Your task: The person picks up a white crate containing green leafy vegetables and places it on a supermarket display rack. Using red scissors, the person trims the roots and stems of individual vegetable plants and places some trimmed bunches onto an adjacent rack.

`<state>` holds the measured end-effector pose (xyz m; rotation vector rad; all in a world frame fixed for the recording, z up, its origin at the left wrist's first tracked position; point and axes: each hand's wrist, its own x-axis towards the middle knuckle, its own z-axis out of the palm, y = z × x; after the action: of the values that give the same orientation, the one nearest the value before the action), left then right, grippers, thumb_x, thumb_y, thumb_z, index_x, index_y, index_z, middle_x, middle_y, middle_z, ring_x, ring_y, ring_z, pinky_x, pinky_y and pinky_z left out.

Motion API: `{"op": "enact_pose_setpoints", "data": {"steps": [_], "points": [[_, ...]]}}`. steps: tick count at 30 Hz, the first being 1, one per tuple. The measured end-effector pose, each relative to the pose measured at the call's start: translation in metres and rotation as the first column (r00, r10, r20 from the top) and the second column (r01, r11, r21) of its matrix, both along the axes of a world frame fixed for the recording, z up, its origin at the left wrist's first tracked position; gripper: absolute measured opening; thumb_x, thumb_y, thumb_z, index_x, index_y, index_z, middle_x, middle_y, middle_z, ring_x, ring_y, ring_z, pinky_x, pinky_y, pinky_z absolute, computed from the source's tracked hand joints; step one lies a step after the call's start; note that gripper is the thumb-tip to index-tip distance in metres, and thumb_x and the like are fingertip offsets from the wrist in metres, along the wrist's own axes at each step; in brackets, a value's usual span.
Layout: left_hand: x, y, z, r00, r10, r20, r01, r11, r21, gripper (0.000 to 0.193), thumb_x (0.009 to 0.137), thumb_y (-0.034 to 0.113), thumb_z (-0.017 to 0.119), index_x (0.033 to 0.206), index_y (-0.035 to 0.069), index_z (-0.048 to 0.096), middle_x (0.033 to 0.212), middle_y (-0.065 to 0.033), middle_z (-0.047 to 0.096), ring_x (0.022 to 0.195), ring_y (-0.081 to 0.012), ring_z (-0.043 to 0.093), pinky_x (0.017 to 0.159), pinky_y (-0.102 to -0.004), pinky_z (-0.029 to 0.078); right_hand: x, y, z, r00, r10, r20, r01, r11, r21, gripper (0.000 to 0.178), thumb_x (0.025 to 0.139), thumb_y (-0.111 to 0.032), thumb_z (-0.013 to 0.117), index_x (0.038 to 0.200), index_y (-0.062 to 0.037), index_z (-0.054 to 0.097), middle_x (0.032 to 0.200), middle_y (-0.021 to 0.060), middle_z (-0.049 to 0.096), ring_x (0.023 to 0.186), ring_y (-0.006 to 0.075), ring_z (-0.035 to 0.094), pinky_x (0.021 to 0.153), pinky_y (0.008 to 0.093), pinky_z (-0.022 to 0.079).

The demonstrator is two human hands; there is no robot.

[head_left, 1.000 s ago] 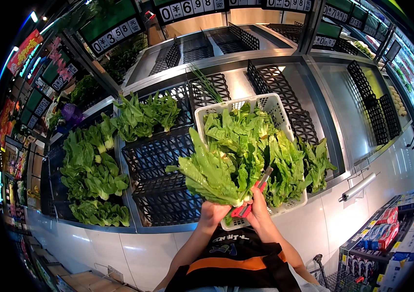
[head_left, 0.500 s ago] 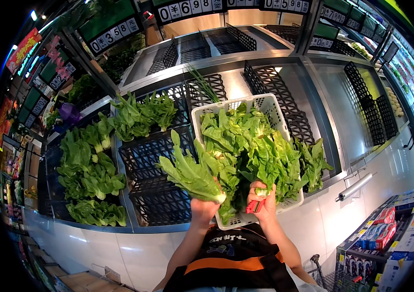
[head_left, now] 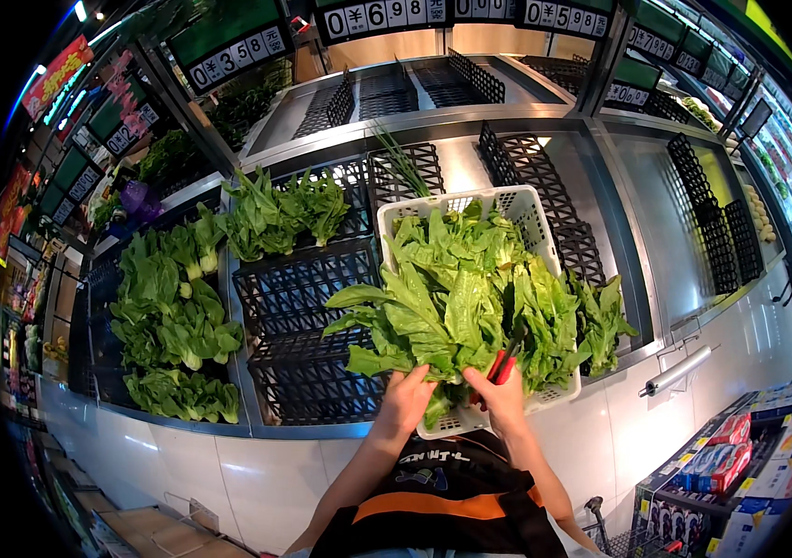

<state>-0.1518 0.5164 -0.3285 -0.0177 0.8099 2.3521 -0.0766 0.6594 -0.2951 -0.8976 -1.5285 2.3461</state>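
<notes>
A white perforated plastic basket [head_left: 545, 216] full of leafy green lettuce [head_left: 545, 312] stands in front of me on the edge of the display. My left hand [head_left: 403, 402] is closed round the base of a lettuce bunch [head_left: 414, 321], whose leaves point up and away over the basket. Close beside it, my right hand [head_left: 502, 398] is wrapped round a red-handled tool [head_left: 505, 368], its kind partly hidden by fingers and leaves. The right thumb reaches to the base of the bunch.
Black plastic grid racks [head_left: 307, 293] line the metal display. More lettuce [head_left: 284, 214] lies behind them, with leafy greens [head_left: 177, 307] in the left bay. Green stalks [head_left: 402, 166] lie behind the basket. A plastic-film roll [head_left: 677, 370] hangs at the right front.
My hands have drawn closer together. The left-hand lettuce has swung right, over the basket, and my right thumb now meets its base. The red-handled tool points more upward.
</notes>
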Motion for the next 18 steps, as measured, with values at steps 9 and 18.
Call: {"op": "enact_pose_setpoints", "data": {"steps": [9,18], "points": [[0.016,0.007,0.010,0.996,0.078,0.051,-0.058,0.945,-0.322,0.026,0.091,0.012,0.067,0.110,-0.006,0.064,0.112,-0.0077,0.065,0.103,-0.0150,0.058,0.092,-0.0304,0.042,-0.007,-0.006,-0.017,0.999,-0.046,-0.015,0.048,0.941,0.335,0.028,0.080,-0.008,0.074,0.100,-0.0039,0.055,0.084,-0.0016,0.059,0.070,0.0060,0.052,0.064,0.0238,0.044],[0.025,0.010,0.013,0.989,0.145,0.043,-0.117,0.913,-0.390,0.027,0.089,0.017,0.071,0.104,-0.005,0.067,0.103,-0.0062,0.066,0.093,-0.0109,0.059,0.083,-0.0284,0.044,-0.012,-0.003,-0.030,0.998,-0.047,-0.032,0.046,0.999,-0.019,0.024,0.080,-0.006,0.071,0.087,-0.0080,0.048,0.065,-0.0021,0.051,0.042,0.0107,0.048,0.037,0.0255,0.041]]}}
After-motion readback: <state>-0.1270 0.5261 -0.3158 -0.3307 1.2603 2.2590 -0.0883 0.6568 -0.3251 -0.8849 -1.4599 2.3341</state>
